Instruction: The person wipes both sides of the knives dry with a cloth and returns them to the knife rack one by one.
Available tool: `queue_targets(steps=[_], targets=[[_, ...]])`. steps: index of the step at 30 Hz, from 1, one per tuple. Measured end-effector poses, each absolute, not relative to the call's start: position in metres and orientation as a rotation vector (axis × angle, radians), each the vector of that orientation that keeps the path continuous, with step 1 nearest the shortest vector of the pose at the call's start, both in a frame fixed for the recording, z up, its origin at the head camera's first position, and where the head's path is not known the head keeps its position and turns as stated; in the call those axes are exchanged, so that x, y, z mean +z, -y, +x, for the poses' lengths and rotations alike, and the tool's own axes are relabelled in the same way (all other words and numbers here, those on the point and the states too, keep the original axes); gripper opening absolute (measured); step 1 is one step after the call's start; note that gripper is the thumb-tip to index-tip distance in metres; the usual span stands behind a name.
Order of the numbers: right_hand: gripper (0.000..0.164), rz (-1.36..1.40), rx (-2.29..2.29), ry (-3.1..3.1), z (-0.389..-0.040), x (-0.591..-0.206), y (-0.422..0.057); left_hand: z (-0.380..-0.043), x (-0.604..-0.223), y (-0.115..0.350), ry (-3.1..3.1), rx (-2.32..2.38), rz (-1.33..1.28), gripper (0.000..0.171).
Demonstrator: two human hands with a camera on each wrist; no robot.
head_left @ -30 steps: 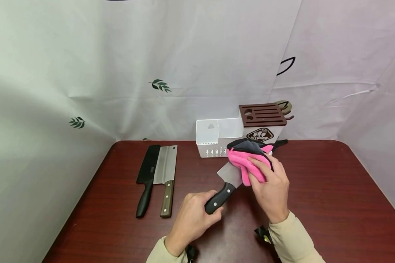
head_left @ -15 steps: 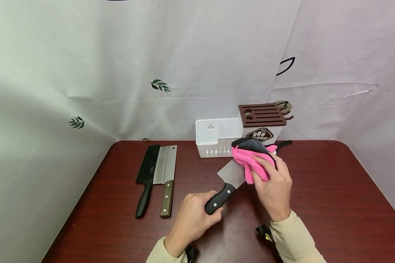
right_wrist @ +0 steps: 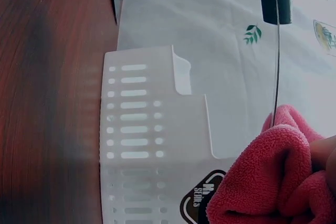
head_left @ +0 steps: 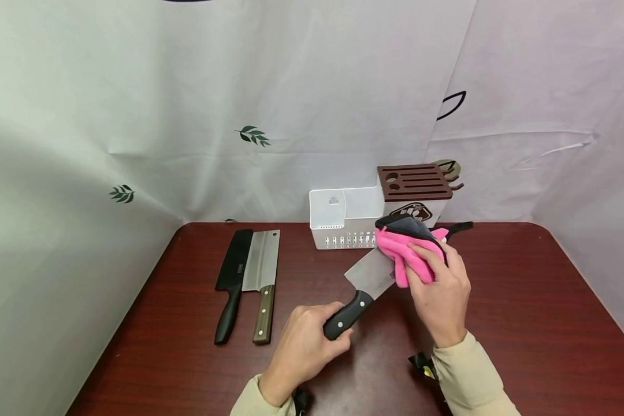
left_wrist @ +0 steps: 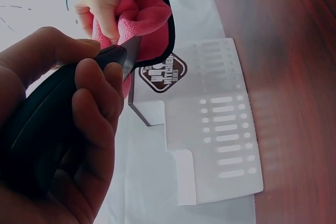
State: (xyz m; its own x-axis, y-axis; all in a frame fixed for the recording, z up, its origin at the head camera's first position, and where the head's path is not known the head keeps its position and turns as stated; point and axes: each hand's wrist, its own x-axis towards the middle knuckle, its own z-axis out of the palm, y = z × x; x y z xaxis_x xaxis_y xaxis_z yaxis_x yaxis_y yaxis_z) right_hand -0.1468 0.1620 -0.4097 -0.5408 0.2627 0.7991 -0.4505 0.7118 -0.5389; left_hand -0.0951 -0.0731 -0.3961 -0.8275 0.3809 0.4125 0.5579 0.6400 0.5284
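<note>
My left hand (head_left: pixel 307 346) grips the black riveted handle of a cleaver (head_left: pixel 370 274), its blade slanting up and to the right above the table. With my right hand (head_left: pixel 441 292) I pinch a folded pink and grey cloth (head_left: pixel 408 248) over the far part of that blade, hiding its tip. Seen edge-on in the right wrist view, the thin blade (right_wrist: pixel 276 72) runs into the folds of the pink cloth (right_wrist: pixel 268 177). The left wrist view shows my fingers (left_wrist: pixel 97 103) curled round the dark handle (left_wrist: pixel 39 124).
A black cleaver (head_left: pixel 235 266) and a steel cleaver with a wooden handle (head_left: pixel 262 260) lie side by side on the left of the brown table (head_left: pixel 161 335). Behind the cloth stands a white knife holder (head_left: pixel 343 222) with a slotted brown top (head_left: pixel 416 182), near the fabric backdrop (head_left: pixel 312 104).
My right hand and the cloth have slid to the right and slightly up along the blade, baring more of it near the handle. My left hand has stayed almost still.
</note>
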Motion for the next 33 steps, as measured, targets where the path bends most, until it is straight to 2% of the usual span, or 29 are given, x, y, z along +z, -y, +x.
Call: queue_targets(steps=[33], targets=[[0.024,0.058,0.894,1.963,-0.148,-0.404,-0.176,-0.095,-0.387,0.083,2.566,-1.041,-0.615,0.031]])
